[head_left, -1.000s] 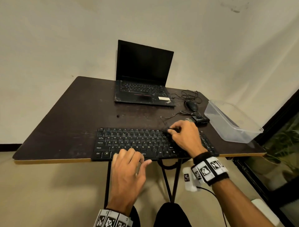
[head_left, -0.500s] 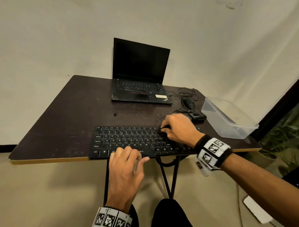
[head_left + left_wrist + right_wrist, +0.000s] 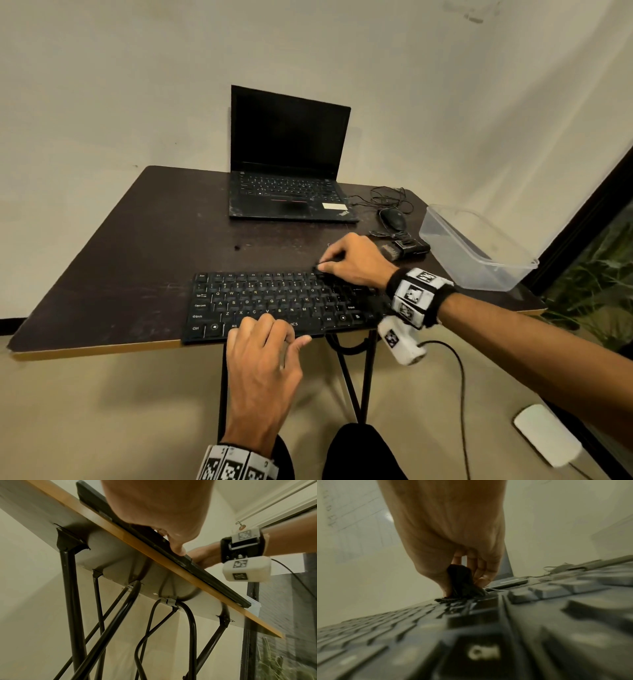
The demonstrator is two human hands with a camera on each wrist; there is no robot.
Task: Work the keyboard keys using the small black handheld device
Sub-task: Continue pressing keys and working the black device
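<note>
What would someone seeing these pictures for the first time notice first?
Probably the right hand pinching a small black handheld device down onto the top key rows of the black keyboard at the table's near edge. The left hand rests on the keyboard's front edge. Behind them, an open laptop with a dark screen stands at the back of the dark table.

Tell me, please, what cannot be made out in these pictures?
- Small black device: right wrist view, mostly wrapped by the right hand; its shape is unclear.
- Key being touched: head view, too small; right wrist view, blurred.
- Left hand fingertips: left wrist view, hidden by the palm.
- Keyboard right end: head view, behind the right wrist.
</note>
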